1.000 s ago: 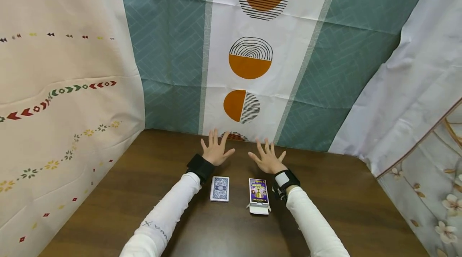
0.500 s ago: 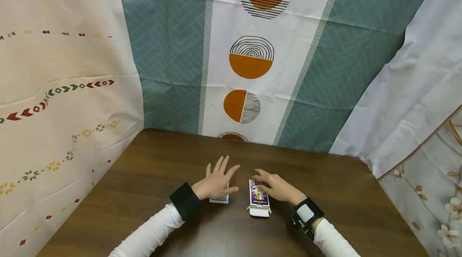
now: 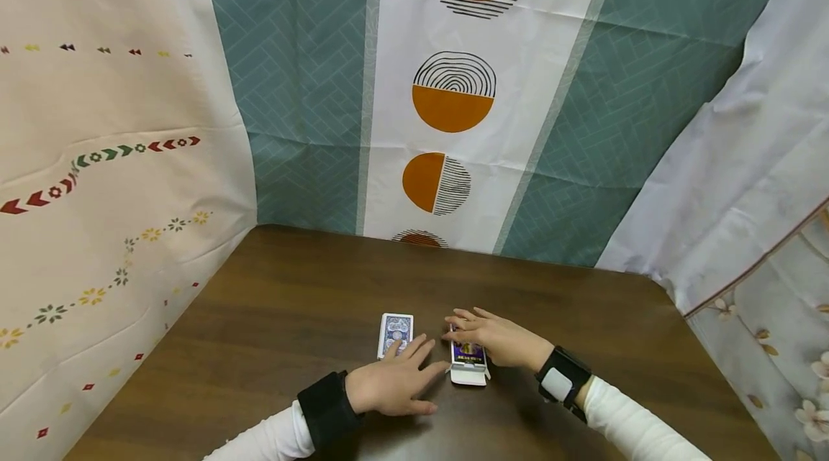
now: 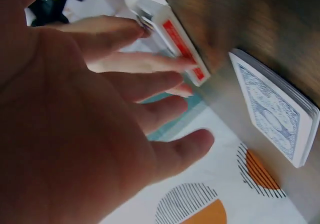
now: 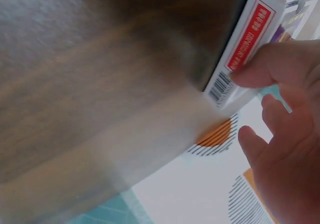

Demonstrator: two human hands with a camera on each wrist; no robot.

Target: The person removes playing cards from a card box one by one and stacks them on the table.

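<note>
A deck of cards [image 3: 396, 329] with blue patterned backs lies face down on the brown table. To its right is a purple card box [image 3: 468, 353], its near flap open. My right hand [image 3: 508, 340] reaches over the box from the right and grips it. The right wrist view shows the thumb against the box's side, beside a red label and barcode. My left hand [image 3: 391, 382] hovers in front of the deck, fingers spread and holding nothing. In the left wrist view the deck [image 4: 272, 109] stands apart from the fingers.
The wooden table [image 3: 311, 281] ends at a hanging cloth [image 3: 304, 123] with green and white bands. A cream patterned cloth [image 3: 116, 195] hangs at the left, and white curtains [image 3: 732, 180] hang at the right.
Both hands have come back from the far part of the table. My right hand has come down onto the card box and grips it; the left has moved nearer, passing over the deck.
</note>
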